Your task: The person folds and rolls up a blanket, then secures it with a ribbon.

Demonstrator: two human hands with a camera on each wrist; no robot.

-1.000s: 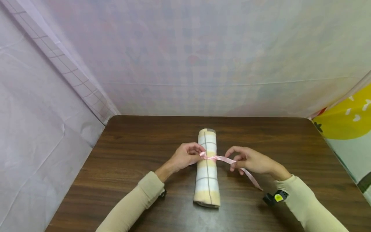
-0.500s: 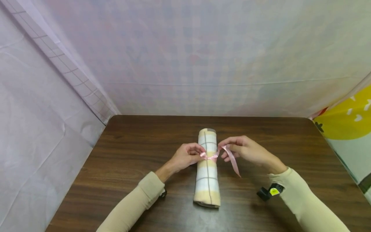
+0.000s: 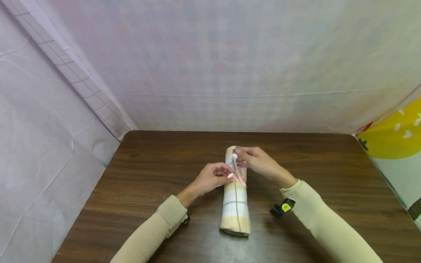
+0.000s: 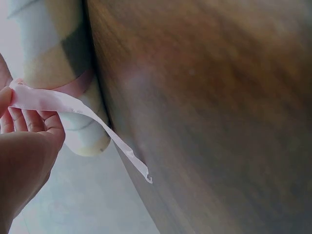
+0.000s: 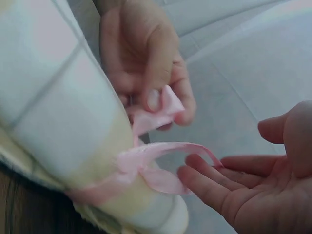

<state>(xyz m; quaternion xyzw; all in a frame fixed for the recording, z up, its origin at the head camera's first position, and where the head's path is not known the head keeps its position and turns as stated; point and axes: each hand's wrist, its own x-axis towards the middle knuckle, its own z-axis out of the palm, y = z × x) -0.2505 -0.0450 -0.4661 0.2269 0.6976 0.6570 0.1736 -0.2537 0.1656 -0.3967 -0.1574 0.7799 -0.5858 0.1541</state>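
Note:
A rolled cloth (image 3: 236,208) in yellow and white check lies lengthwise on the table. Around its middle runs a pink ribbon (image 5: 139,158), crossed on top. My left hand (image 3: 211,177) pinches a folded piece of the ribbon between thumb and fingers at the roll's left side; a loose tail hangs from there in the left wrist view. Over the roll's far part, my right hand (image 3: 261,161) carries the other length of ribbon across its fingers (image 5: 209,187). In the right wrist view its thumb stands apart from those fingers, and part of the ribbon is hidden behind them.
The dark wooden table (image 3: 158,153) extends to both sides of the roll. Pale patterned cloth (image 3: 210,73) hangs behind it, and a white sheet (image 3: 49,146) hangs at the left. A yellow printed cloth (image 3: 391,140) is at the far right.
My right hand has moved left and away from me, from beside the roll to above it, bringing its ribbon length over the top. My left hand has stayed in place.

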